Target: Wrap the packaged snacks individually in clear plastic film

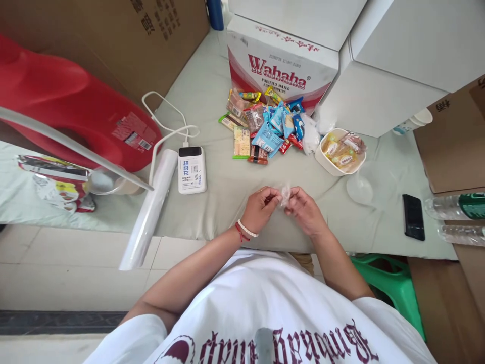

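Observation:
My left hand (260, 208) and my right hand (306, 211) meet over the near edge of a pale green cloth-covered surface (212, 202). Both pinch a small clear, crinkled wrapper (285, 194) held between their fingertips. A beaded bracelet and a red cord circle my left wrist. Beyond the hands lies a pile of wrapped snacks (265, 129), and to its right a white bowl (341, 151) holds several wrapped pastries.
A Wahaha carton (282, 65) stands behind the snacks. A white power bank (192, 169) with cable, a roll of clear film (149, 210) and a red jug (76, 106) lie at left. A black phone (413, 216) and water bottles (454, 207) are at right; a green stool (394, 283) is below.

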`<action>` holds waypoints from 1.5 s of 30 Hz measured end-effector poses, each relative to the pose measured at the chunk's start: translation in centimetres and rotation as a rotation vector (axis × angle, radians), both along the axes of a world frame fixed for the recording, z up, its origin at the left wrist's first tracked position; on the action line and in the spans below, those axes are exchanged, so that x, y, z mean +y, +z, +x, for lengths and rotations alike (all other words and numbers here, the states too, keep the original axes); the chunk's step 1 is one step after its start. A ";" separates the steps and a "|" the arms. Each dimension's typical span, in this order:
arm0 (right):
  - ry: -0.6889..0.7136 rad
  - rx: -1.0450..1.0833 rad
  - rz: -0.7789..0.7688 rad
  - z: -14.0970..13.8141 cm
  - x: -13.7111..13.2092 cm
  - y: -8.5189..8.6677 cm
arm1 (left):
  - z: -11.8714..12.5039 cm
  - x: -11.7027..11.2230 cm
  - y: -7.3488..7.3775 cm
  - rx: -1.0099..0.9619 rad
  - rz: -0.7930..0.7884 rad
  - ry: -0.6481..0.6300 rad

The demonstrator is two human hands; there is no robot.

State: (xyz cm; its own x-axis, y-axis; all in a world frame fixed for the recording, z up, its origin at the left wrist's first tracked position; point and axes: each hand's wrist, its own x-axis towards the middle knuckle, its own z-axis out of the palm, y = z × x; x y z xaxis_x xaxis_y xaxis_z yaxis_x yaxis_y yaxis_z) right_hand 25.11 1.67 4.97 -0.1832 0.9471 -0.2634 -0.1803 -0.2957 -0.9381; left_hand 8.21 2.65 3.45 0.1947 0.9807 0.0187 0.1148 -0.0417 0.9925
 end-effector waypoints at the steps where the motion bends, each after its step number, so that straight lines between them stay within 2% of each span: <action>1: 0.007 -0.043 0.049 -0.2 -0.2 -0.3 | -0.1 -0.1 0.0 -0.044 -0.037 0.002; 5: -0.006 -0.152 0.091 0.4 -0.8 -0.9 | -1.1 -0.4 0.1 -0.283 -0.209 -0.086; 9: -0.067 -0.136 0.016 2.7 -0.2 -0.2 | -3.2 -0.4 0.5 -0.543 -0.417 -0.095; 12: -0.160 -0.110 -0.040 3.8 0.6 0.2 | -4.4 -0.3 0.8 -0.640 -0.508 -0.120; 15: -0.266 -0.214 0.051 3.7 1.0 0.0 | -4.5 -0.3 0.8 -0.610 -0.504 -0.149; 18: -0.281 -0.303 0.138 3.2 1.0 -0.2 | -3.8 -0.4 0.5 -0.581 -0.489 0.025; 20: -0.211 -0.286 0.131 3.0 0.9 -0.1 | -3.3 -0.3 0.3 -0.583 -0.516 0.156; 21: -0.172 -0.276 0.122 3.0 0.8 0.0 | -3.2 -0.2 0.2 -0.575 -0.534 0.177; 22: -0.130 -0.272 0.116 3.1 0.7 0.2 | -3.1 0.0 0.2 -0.552 -0.549 0.154; 25: -0.004 -0.262 0.116 3.8 0.7 0.7 | -2.8 0.5 -0.2 -0.434 -0.561 -0.030; 27: 0.048 -0.245 0.124 4.3 0.7 1.0 | -2.7 0.8 -0.5 -0.360 -0.537 -0.035; 30: 0.055 -0.196 0.116 4.9 0.7 1.4 | -2.4 0.7 -0.5 -0.187 -0.316 0.198; 32: 0.041 -0.146 0.090 5.0 0.5 1.6 | -2.1 0.5 -0.2 -0.062 -0.080 0.261; 34: 0.017 -0.099 0.049 4.7 0.3 1.8 | -1.5 0.4 0.3 -0.005 0.075 0.158; 36: 0.003 -0.068 0.006 4.3 0.1 1.9 | -0.6 0.4 0.6 0.007 0.118 0.017; 38: -0.001 -0.045 -0.018 4.0 0.1 2.0 | 0.3 0.6 0.6 0.003 0.084 -0.043; 43: -0.090 -0.063 -0.073 4.1 0.7 1.6 | 1.4 0.8 -0.3 -0.135 -0.132 -0.018; 45: -0.119 -0.033 -0.043 4.1 0.7 1.3 | 1.4 0.7 -0.5 -0.218 -0.234 -0.029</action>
State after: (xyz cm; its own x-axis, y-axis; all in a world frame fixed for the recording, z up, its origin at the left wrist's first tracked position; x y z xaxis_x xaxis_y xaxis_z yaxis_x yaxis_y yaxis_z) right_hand 29.18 2.39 6.25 -0.0610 0.9495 -0.3079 -0.1856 -0.3139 -0.9311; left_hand 9.58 3.31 3.00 0.2391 0.9573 -0.1622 -0.0994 0.1903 0.9767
